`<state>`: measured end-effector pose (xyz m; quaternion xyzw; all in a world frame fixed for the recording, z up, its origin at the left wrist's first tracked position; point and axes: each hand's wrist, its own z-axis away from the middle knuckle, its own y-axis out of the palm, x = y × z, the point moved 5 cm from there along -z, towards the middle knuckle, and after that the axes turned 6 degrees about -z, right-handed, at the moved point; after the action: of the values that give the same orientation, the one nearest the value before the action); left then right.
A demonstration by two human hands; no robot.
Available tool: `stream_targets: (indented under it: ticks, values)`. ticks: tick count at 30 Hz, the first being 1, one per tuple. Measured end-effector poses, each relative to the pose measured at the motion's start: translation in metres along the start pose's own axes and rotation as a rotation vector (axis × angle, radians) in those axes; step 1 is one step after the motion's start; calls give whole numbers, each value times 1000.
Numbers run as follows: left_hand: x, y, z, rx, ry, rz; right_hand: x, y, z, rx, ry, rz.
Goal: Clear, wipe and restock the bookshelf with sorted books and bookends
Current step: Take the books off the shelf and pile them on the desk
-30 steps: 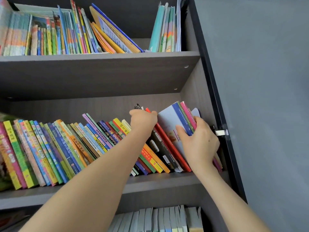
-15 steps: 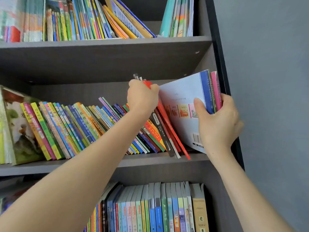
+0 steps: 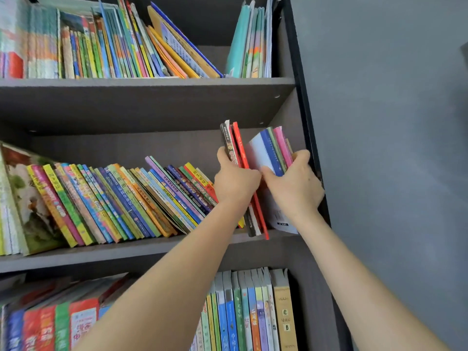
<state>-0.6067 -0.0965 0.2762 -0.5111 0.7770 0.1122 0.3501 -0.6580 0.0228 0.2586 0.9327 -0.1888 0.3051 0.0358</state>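
Observation:
A dark bookshelf (image 3: 152,97) fills the view. On its middle shelf, my left hand (image 3: 234,182) grips a thin stack with a red and a black book (image 3: 236,145), standing nearly upright. Right beside it, my right hand (image 3: 295,184) grips a bundle of thin books (image 3: 268,150) with white, blue, green and pink spines, against the shelf's right wall. The two hands touch at the thumbs. To the left, a long row of colourful books (image 3: 121,201) leans leftward.
The top shelf holds leaning books (image 3: 101,44) and a teal group (image 3: 250,44) at its right end. The bottom shelf carries upright books (image 3: 248,312). A grey wall (image 3: 392,148) borders the shelf on the right. No bookend shows.
The right hand has pushed its bundle from tilted out of the shelf back in, upright by the right wall. The left hand has stood the red and black stack more upright. The camera shifted.

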Motion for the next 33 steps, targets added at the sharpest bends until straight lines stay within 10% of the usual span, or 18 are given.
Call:
stream_targets:
  ticks: [18, 33]
  values:
    - [19, -135, 56, -271, 54, 129, 27, -32, 62, -29, -212, -458]
    - [30, -445, 315, -749, -435, -447, 217, 48, 321, 1008, -148, -1179]
